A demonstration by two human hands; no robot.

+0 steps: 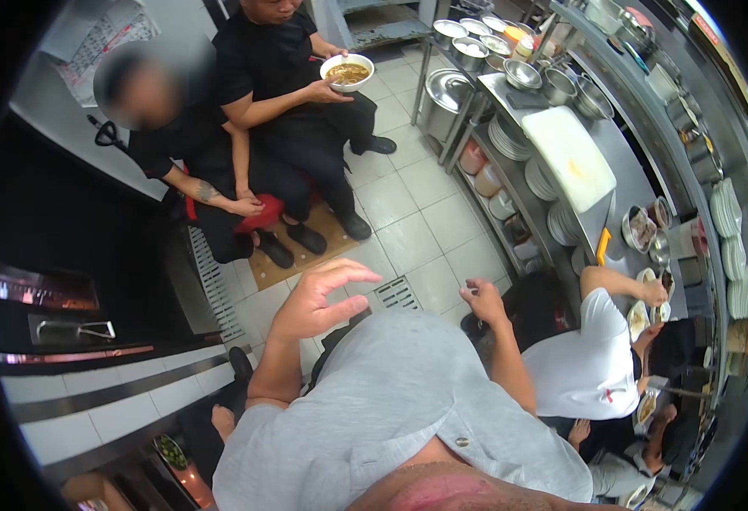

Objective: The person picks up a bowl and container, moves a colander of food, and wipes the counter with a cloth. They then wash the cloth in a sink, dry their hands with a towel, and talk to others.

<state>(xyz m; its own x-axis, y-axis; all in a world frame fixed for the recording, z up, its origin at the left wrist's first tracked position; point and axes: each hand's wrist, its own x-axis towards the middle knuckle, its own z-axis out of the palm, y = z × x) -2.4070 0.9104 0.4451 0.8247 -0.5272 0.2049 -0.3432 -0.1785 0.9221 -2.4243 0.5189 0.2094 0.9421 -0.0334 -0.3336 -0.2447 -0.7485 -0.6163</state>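
I look down over my grey shirt (391,400) at a tiled kitchen floor. My left hand (318,298) is raised in front of me with the fingers spread and nothing in it. My right hand (482,300) is lifted beside it, fingers curled in, and I see nothing held in it. Neither hand touches anything. The nearest thing below them is a floor drain grate (398,292).
Two people in black sit ahead; one holds a white bowl of soup (347,71). A person in a white shirt (591,362) works at the steel counter (625,162) on the right, which carries a white cutting board (570,156), pots and stacked plates (510,140).
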